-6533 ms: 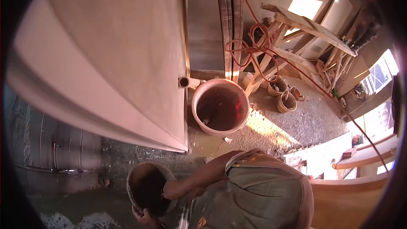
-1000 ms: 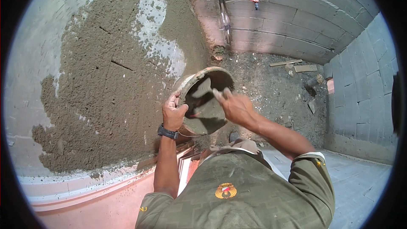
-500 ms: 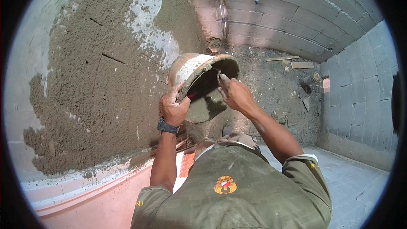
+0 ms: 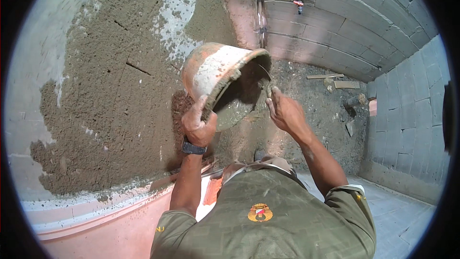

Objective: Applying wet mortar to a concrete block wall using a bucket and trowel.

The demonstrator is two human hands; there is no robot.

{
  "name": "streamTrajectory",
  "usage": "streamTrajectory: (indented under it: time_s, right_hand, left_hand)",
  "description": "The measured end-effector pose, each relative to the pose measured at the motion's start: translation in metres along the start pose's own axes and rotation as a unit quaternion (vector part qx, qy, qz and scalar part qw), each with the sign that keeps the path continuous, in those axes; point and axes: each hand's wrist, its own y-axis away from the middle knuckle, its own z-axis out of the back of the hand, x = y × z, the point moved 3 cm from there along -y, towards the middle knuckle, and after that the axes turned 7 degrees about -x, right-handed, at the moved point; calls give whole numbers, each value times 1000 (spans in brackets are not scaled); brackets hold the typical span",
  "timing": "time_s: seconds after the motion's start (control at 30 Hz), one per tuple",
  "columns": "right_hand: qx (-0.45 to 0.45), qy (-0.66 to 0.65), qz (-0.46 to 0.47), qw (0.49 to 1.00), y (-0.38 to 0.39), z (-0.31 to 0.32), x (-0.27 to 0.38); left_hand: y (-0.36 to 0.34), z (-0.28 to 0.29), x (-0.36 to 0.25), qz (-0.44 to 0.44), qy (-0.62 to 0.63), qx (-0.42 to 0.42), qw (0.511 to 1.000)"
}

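A mortar-smeared bucket [image 4: 218, 69], orange with a white band, is tipped on its side with its mouth turned toward me and to the right. My left hand [image 4: 197, 123], with a dark watch on the wrist, grips the near left part of its rim. Wet grey mortar coats the rim and the inside. In my right hand [image 4: 289, 114] is a trowel, its mortar-caked handle [image 4: 269, 89] between the fingers at the bucket's right edge. Only a thin edge of the blade shows at the mouth; shadow hides much of the inside.
Rough mortar [image 4: 110, 100] covers much of the wall on the left, with a bare pale patch [image 4: 175, 14]. Grey block walls [image 4: 402, 110] stand ahead and to the right. A pipe with a red-handled tap [image 4: 299, 5] runs there. Wood scraps [image 4: 347, 85] lie on the rubble floor.
The bucket has tipped further and shifted slightly left and up. My right hand has drawn the trowel right, out toward the bucket's edge. My left hand keeps its grip on the rim.
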Motion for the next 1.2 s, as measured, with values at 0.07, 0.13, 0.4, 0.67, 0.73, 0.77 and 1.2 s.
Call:
streamTrajectory:
  time_s: [0.07, 0.13, 0.4, 0.67, 0.73, 0.77, 1.2]
  right_hand:
    - [21, -145, -3, 989, -4, -4, 5]
    - [117, -365, -117, 916, 1, -15, 8]
    - [419, -674, -306, 525, 39, -29, 34]
    - [421, -752, -270, 429, 48, -24, 60]
    - [412, -774, -253, 409, 52, -21, 64]
    - [396, -796, -255, 380, 54, -18, 64]
    - [-88, -847, -126, 508, 18, 71, -2]
  left_hand:
    - [-12, -1, -20, -100, 28, 6, 995]
    - [-23, 5, -34, -143, 61, 67, 986]
    - [-39, 13, -38, -125, 134, 127, 975]
    - [1, -12, 7, 190, 225, -29, 955]
    - [10, -15, 16, 219, 246, -90, 940]
    - [15, -18, 22, 266, 267, -130, 917]
    - [124, -33, 92, 544, 86, -79, 831]
